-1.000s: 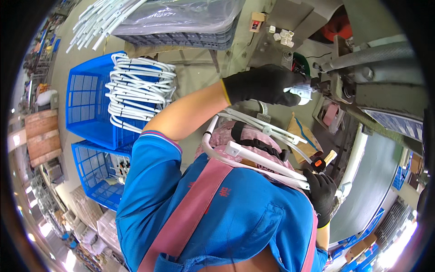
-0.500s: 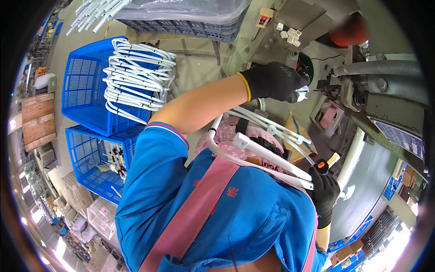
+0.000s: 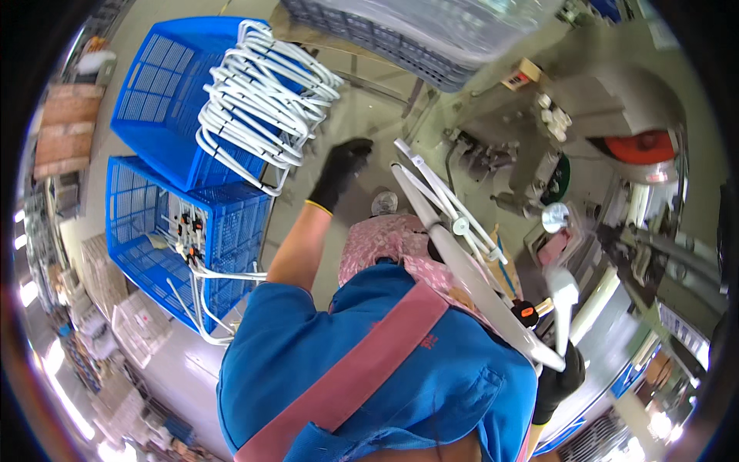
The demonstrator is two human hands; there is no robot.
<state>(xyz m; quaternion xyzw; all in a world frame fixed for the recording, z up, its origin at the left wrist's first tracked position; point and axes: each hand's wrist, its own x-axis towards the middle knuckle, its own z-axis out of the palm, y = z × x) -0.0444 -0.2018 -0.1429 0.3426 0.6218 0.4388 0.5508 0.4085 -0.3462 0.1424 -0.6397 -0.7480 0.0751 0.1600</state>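
Observation:
My right hand (image 3: 564,379), in a black glove with a yellow cuff edge, is closed round the lower end of a white tubular frame (image 3: 471,276). The frame slants across my front, its far end pointing up and left. Beside that hand a blurred white piece (image 3: 563,296) sticks up; whether it belongs to the frame I cannot tell. An orange-and-black knob (image 3: 526,313) shows next to the thick tube. My left hand (image 3: 342,168), also black-gloved, is stretched forward with nothing visible in it. It is nearest to a stack of bent white tubes (image 3: 265,100), apart from them.
The tubes lie over a blue crate (image 3: 158,85). A second blue crate (image 3: 123,223) holds white frames with black-and-orange parts (image 3: 188,227). A grey crate (image 3: 400,46) lined with plastic stands at the far side. Machinery (image 3: 670,254) with a red part (image 3: 640,148) is on the right.
My left hand has left the machine side and swung left toward the stacked tubes. The frame in my right hand has turned more upright, and that hand is lower. My view has shifted.

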